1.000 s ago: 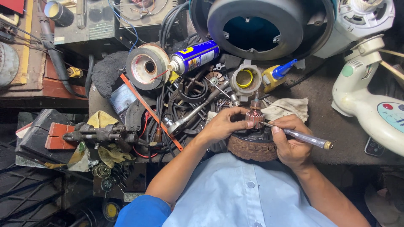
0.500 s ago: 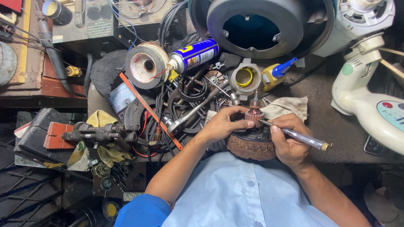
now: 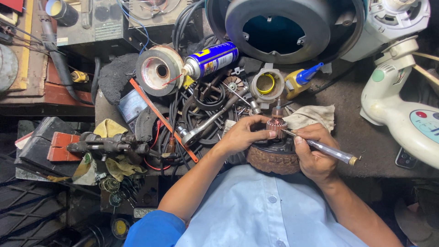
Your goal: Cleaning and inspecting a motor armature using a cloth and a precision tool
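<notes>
Armature (image 3: 276,126) is being steadied by left hand (image 3: 241,136) pinching its side; right hand (image 3: 315,153), at its four o'clock, is gripping a probe (image 3: 327,151), seemingly working the copper windings.

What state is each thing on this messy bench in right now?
Copper-wound rotor: upright, pinched by the left hand.
Thin clear-handled tool: held in the right hand, tip touching the rotor.
Blue spray can: lying on its side.
Yellow bottle with blue nozzle: lying down, capped.
Rag: crumpled beside the rotor.
</notes>
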